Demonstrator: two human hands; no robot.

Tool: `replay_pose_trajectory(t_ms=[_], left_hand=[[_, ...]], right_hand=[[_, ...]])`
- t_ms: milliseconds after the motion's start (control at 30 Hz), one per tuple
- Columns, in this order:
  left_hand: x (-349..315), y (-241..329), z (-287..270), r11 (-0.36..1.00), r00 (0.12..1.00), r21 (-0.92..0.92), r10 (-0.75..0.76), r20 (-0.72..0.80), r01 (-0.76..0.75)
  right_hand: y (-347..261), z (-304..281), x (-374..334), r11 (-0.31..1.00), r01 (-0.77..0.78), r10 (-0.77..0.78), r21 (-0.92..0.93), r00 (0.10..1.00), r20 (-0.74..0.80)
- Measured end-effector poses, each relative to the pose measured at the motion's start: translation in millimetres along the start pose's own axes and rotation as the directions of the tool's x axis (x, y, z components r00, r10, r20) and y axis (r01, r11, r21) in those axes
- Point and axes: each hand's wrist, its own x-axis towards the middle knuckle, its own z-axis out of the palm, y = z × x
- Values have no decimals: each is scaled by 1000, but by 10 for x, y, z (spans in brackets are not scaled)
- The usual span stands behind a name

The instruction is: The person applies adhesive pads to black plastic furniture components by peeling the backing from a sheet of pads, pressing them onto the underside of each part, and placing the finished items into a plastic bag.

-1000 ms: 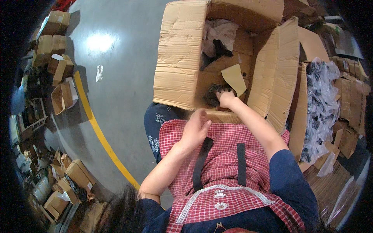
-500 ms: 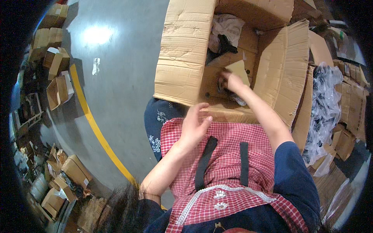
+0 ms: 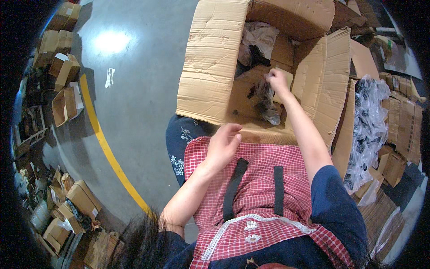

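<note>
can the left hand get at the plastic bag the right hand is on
Probably yes: the left hand is empty beside the open box, and only its near edge seems to lie between hand and bag, though the right hand appears to grip the bag's far end.

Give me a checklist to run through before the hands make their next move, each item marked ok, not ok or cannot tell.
1. Carton open for reaching in: ok, its side flaps are spread.
2. Right hand gripping the clear plastic bag: ok, fingers closed at its upper end.
3. Left hand free: ok, it looks empty, by the carton's near edge.
4. Plastic bag out of the carton: not ok, it is inside.
5. Plastic bag clear of the carton's bottom: cannot tell from this angle.
6. Tan sheet fully visible: not ok, the right hand partly covers it.
</note>
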Motion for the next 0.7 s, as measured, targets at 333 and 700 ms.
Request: replay_pose_trajectory(t_ms=[333, 700], left_hand=[[27, 1, 29, 988, 996, -140, -70, -47, 63], [24, -24, -19, 991, 996, -101, -88, 0, 88]], right_hand=[[-638, -1028, -205, 157, 70, 132, 985, 987, -91], [-498, -29, 55, 837, 156, 89, -525, 908, 410]])
